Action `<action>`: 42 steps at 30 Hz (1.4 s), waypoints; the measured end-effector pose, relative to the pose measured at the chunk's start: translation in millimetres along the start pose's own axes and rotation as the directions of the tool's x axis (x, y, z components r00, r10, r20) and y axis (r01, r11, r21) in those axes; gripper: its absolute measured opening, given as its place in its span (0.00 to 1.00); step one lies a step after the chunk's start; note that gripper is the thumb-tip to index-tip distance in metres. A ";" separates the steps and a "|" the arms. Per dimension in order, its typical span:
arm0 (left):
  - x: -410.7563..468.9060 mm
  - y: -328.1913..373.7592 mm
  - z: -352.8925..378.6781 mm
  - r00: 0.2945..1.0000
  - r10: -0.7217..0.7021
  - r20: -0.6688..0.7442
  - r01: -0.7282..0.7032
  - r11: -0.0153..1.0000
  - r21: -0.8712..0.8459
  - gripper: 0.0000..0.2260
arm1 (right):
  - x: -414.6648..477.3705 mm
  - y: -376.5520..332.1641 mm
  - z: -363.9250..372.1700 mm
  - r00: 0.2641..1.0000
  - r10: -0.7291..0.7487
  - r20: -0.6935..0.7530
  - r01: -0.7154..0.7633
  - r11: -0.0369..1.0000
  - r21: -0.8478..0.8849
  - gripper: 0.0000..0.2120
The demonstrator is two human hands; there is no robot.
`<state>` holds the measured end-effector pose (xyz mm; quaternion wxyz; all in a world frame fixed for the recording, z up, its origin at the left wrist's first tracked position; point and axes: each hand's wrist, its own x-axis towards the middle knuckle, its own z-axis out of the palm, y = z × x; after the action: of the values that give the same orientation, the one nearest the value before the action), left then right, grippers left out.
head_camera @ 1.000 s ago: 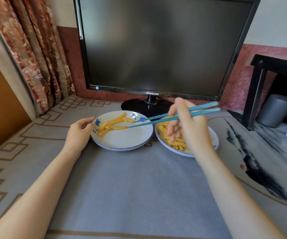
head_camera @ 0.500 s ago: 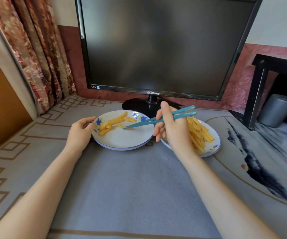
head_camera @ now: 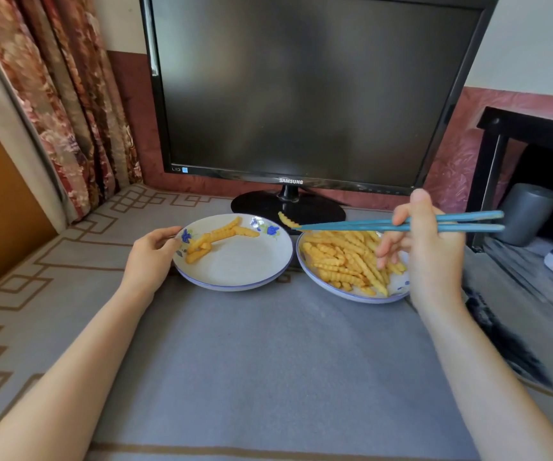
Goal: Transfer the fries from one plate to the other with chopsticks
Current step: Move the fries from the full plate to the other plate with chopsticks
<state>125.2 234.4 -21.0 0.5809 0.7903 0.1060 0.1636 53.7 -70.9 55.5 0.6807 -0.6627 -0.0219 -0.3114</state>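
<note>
"SAMSUNG" on black monitor (head_camera: pixel 301 94) behind blue chopsticks (head_camera: pixel 345 225)

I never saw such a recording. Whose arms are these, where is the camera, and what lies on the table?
There is no machine here: these are a person's two bare arms. The camera is worn on the person's head and looks forward and down. On the grey cloth, before a black monitor, stand two round white plates with blue rims. The right plate holds a pile of yellow crinkle fries; the left plate holds a few fries. The left hand grips the left plate's rim. The right hand holds teal chopsticks, whose tips pinch one fry in the air.
</note>
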 end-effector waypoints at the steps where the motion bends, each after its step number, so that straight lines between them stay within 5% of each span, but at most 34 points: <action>1: 0.0 0.0 0.2 1.000 0.001 -0.001 -0.001 1.000 0.002 0.13 | 1.3 -2.0 -9.4 1.000 -0.008 -0.029 0.008 1.000 0.003 0.19; 7: -1.2 1.1 0.2 1.000 0.000 -0.001 0.000 1.000 0.015 0.13 | 6.9 -10.1 -54.1 0.985 -0.050 -0.167 0.043 0.998 -0.047 0.18; 17: -4.0 4.4 2.4 1.000 0.009 -0.012 -0.009 1.000 0.012 0.13 | 1.0 -12.7 -76.3 0.976 -0.096 -0.194 0.070 0.988 -0.141 0.18; 34: -5.8 5.6 2.9 1.000 0.011 -0.010 -0.011 1.000 0.004 0.14 | -3.3 -12.9 -55.8 0.986 -0.123 -0.109 0.110 0.986 -0.125 0.17; 42: -0.7 -0.3 -0.1 1.000 -0.002 0.008 0.002 1.000 -0.027 0.13 | -21.8 -9.1 8.5 0.987 -0.014 0.162 0.014 1.000 0.002 0.17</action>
<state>124.6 234.3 -21.3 0.5920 0.7829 0.1024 0.1613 35.2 -53.8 55.0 0.6748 -0.6853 -0.0820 -0.2614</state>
